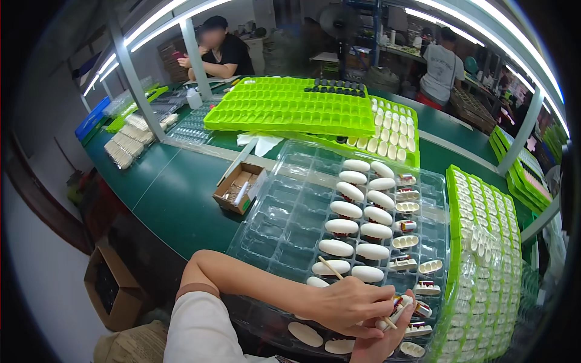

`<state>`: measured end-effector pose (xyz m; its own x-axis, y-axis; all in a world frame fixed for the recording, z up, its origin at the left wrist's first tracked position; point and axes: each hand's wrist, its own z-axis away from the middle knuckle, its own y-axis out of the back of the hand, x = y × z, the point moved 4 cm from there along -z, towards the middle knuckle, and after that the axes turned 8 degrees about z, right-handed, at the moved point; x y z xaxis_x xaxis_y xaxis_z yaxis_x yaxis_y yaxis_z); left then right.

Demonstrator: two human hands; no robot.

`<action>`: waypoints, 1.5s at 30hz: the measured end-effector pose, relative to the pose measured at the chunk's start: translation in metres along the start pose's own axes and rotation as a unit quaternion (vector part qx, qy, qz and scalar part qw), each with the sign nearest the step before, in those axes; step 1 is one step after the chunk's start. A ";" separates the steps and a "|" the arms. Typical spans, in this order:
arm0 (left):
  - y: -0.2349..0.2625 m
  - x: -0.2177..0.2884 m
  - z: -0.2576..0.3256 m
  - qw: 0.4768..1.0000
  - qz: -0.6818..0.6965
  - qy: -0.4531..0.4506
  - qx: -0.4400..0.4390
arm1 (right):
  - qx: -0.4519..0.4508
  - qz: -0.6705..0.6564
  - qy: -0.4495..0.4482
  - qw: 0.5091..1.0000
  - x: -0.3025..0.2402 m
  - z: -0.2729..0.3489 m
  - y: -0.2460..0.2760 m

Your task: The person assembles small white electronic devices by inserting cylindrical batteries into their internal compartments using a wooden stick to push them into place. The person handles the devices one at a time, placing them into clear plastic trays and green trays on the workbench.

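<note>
My left hand reaches across from the lower left and grips a thin wooden stick, which slants up to the left. Just under it my right hand holds a small white oval part with red and dark insides, and the stick's lower end lies against that part. Both hands hover over the near edge of a clear compartment tray. The tray holds two columns of white oval shells and a column of open oval parts.
To the right stands a green tray full of small white parts. A stack of green trays sits at the back, and a small open cardboard box to the left. One person sits across the table; another person stands farther back.
</note>
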<state>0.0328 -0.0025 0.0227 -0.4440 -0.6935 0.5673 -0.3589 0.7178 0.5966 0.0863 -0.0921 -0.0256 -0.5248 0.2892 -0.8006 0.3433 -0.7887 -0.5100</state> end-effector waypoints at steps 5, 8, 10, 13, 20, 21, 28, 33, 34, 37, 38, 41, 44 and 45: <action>0.004 0.002 0.002 1.000 -0.013 -0.005 -0.001 | -0.009 0.015 -0.026 0.999 0.000 0.004 -0.003; 0.005 0.002 0.003 1.000 0.002 -0.004 0.006 | -0.027 0.012 -0.033 0.999 0.000 0.004 -0.006; 0.004 0.002 0.004 1.000 -0.004 -0.002 0.000 | -0.038 0.010 -0.032 0.999 -0.001 0.004 -0.006; 0.005 0.003 0.002 1.000 -0.012 -0.010 0.011 | -0.101 -0.052 -0.054 0.992 0.001 0.001 -0.004; 0.007 0.007 0.002 0.999 -0.023 0.002 0.024 | -0.052 -0.023 -0.064 0.996 0.001 0.002 -0.001; 0.007 0.007 0.003 0.999 -0.026 0.000 0.026 | -0.052 -0.022 -0.066 0.996 0.001 0.002 -0.001; 0.007 0.007 0.003 0.999 -0.035 -0.014 0.025 | -0.019 0.007 -0.026 0.999 -0.002 0.005 -0.007; 0.007 0.008 0.003 0.999 -0.041 -0.022 0.027 | -0.007 0.003 -0.026 1.000 -0.002 0.004 -0.009; 0.007 0.008 0.003 0.998 -0.044 -0.024 0.026 | -0.004 0.003 -0.026 1.000 -0.002 0.004 -0.009; 0.007 0.008 0.003 0.998 -0.048 -0.021 0.019 | 0.005 0.000 -0.024 1.000 -0.001 0.003 -0.008; 0.006 0.008 0.003 0.999 -0.049 -0.018 0.017 | 0.007 -0.001 -0.024 1.000 0.000 0.003 -0.008; 0.004 0.007 0.001 0.999 -0.042 -0.010 0.010 | 0.006 -0.006 -0.016 1.000 0.000 0.002 -0.007; 0.006 0.007 0.001 0.999 -0.045 -0.006 0.009 | -0.004 -0.003 -0.017 1.000 0.001 0.001 -0.005; 0.006 0.007 0.002 0.999 -0.043 -0.002 0.012 | -0.010 -0.002 -0.018 1.000 0.001 0.001 -0.006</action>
<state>0.0263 -0.0028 0.0289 -0.4140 -0.7531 0.5113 -0.4163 0.6562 0.6294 0.0834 -0.0877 -0.0234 -0.5532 0.2729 -0.7871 0.3557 -0.7770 -0.5194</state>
